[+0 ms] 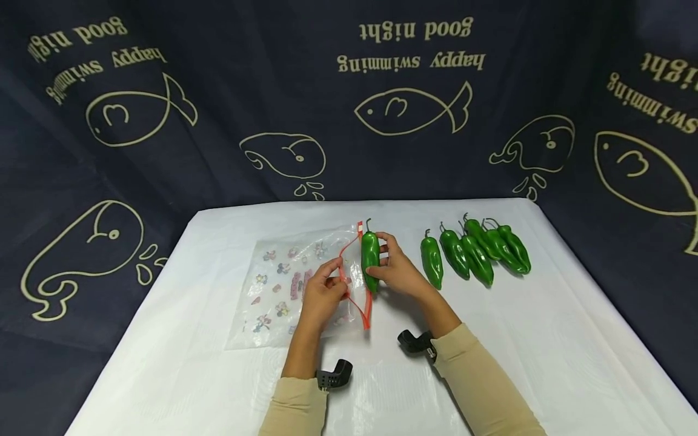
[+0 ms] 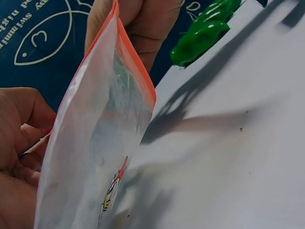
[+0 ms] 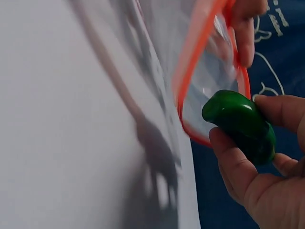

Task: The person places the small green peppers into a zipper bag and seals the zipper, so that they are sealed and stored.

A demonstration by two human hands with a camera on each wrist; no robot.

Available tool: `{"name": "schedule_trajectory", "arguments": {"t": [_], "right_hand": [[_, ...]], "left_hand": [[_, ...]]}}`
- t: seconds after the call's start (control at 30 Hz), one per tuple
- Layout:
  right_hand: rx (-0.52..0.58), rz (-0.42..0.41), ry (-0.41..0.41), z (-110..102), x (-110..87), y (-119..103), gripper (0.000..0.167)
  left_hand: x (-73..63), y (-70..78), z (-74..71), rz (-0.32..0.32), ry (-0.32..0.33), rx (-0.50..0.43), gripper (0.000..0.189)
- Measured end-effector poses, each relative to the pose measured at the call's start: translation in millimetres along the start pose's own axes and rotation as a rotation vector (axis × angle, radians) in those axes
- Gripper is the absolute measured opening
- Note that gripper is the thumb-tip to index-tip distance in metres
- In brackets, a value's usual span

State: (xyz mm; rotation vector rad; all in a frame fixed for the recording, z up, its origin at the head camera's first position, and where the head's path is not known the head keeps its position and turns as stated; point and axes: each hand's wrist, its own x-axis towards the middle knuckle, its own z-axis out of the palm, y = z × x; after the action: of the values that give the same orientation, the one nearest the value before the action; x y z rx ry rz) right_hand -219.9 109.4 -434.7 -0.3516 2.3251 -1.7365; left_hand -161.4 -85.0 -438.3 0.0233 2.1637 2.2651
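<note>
Beige sleeves fill the bottom of the head view. At its centre the right hand pinches a long, glossy green pepper, thin stem up, at the mouth of a clear, cartoon-printed bag, whose red lip the left hand pinches. Loose peppers lie right of centre; white tabletop stretches below them to its right edge, and its far edge meets a dark curtain.

In the left wrist view the bag stands up the middle, lip spread, the left hand at the left edge and white tabletop along the right.

In the right wrist view the pepper, smooth and blunt-tipped, sits right of centre in the right hand's grip, before the open mouth; whether its tip lies inside the rim I cannot tell. White tabletop spans the left half
</note>
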Motion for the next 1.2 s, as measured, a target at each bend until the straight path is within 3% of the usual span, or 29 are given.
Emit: {"name": "schedule_trajectory", "arguments": {"t": [0.13,0.3,0.57,0.73,1.2], "right_hand": [[-0.008,0.014,0.017,8.4,-0.9,-1.4,0.087],[-0.048,0.013,-0.009,14.6,-5.6,-2.9,0.091],[-0.026,0.05,-0.074,19.5,-12.0,-1.9,0.092],[-0.053,0.048,-0.077,20.9,-14.2,-3.0,0.083],[-0.075,0.065,-0.059,23.0,-12.4,3.6,0.074]], "left_hand": [[-9.0,16.9,3.1,0.025,-0.007,0.017,0.056],[-8.3,16.6,4.2,0.038,0.006,0.039,0.057],[7.1,-14.7,2.6,0.063,0.009,0.063,0.06],[7.1,-18.4,3.8,0.104,0.006,0.074,0.061],[7.7,-20.3,5.1,0.136,-0.023,0.085,0.057]]}}
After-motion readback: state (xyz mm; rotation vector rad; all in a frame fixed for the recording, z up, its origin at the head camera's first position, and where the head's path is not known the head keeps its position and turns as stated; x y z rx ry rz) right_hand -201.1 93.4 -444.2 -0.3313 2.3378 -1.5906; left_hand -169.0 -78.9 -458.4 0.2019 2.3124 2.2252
